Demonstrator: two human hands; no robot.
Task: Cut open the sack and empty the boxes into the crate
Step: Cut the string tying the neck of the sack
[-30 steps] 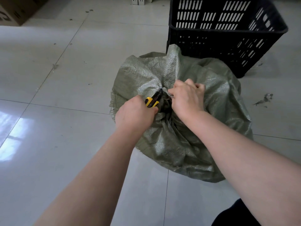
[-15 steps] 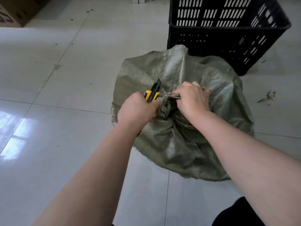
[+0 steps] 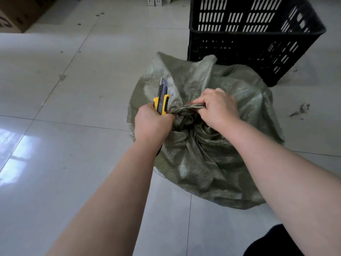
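Woven green cloth is bunched in the right hand (image 3: 218, 109), whose fingers are curled tight round a twisted neck of the sack (image 3: 203, 145) and hold it sideways toward the middle of the frame. Left of it, touching the same gathered neck, the left hand (image 3: 152, 124) is closed in a fist round the yellow and black grip of a knife (image 3: 162, 100). Its blade stands nearly upright, pointing toward the top of the frame, the tip showing against the sack's upper left fold.

Below the two hands the cloth draws into deep creases round a dark hollow. The sack sits slumped and full at the centre of the frame on a pale tiled floor (image 3: 55, 145); the boxes inside cannot be seen.

At upper right, just behind the sack and touching its top fold, stands a black slotted crate (image 3: 258, 39). A cardboard box (image 3: 16, 17) fills the upper left corner. Small scraps (image 3: 299, 110) lie on the tiles at the right edge.
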